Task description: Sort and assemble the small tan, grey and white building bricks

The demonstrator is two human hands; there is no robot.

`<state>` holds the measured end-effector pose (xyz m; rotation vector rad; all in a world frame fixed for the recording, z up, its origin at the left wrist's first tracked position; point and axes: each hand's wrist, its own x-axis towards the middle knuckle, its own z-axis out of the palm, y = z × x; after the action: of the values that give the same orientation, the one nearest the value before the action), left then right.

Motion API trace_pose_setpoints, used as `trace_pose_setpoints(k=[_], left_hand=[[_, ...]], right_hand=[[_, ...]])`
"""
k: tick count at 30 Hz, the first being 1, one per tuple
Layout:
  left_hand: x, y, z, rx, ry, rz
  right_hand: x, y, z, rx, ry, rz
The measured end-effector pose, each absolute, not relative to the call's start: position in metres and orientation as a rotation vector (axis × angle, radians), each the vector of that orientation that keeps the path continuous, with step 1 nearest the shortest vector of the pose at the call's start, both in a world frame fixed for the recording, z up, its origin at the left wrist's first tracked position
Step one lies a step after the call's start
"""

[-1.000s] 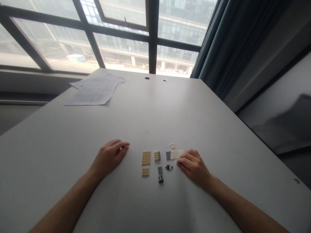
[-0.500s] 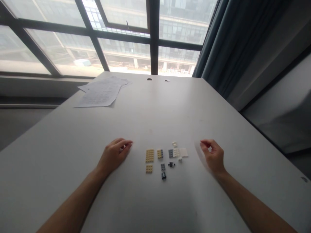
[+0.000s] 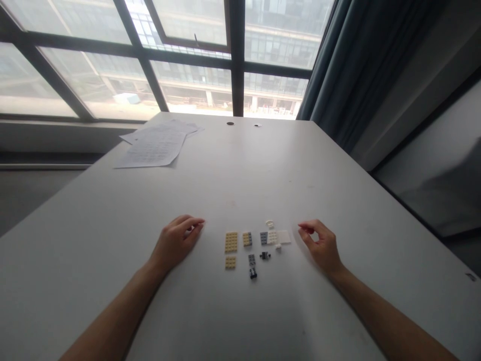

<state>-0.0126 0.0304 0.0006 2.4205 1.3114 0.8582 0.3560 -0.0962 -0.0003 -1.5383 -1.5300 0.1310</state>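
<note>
My left hand (image 3: pixel 178 238) rests on the table left of the bricks, its fingers curled together in a loose pinch with nothing visible in them. On the other side, my right hand (image 3: pixel 321 243) is pinched too, also with nothing visible, close to a flat pale pink tile (image 3: pixel 284 237). Between the hands lie a large tan plate (image 3: pixel 231 241), a small tan plate (image 3: pixel 230 262), a tan and grey piece (image 3: pixel 247 239), a dark grey plate (image 3: pixel 263 238) beside a white plate (image 3: pixel 272 237), and several small grey, black and white pieces.
Printed papers (image 3: pixel 154 145) lie at the far left of the white table (image 3: pixel 240 175). Two round holes are near its back edge. A large window stands behind, with a dark curtain (image 3: pixel 338 75) at the right.
My right hand has moved left, closer to the pale pink tile. My left hand and the bricks have stayed in place.
</note>
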Motion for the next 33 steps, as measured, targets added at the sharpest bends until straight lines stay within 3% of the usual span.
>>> trace_pose_setpoints(k=[7, 15, 24, 33], left_hand=[[-0.01, 0.027, 0.007, 2.627, 1.171, 0.925], [0.008, -0.014, 0.021, 2.878, 0.682, 0.47], [0.015, -0.032, 0.018, 2.932, 0.706, 0.442], [0.017, -0.04, 0.014, 2.965, 0.746, 0.479]], right_hand=[[0.35, -0.098, 0.014, -1.443, -1.952, 0.145], [0.347, -0.095, 0.025, -1.452, -2.183, 0.124], [0.337, -0.074, 0.022, -1.491, -2.288, 0.13], [0.335, -0.107, 0.017, -1.641, -2.193, 0.051]])
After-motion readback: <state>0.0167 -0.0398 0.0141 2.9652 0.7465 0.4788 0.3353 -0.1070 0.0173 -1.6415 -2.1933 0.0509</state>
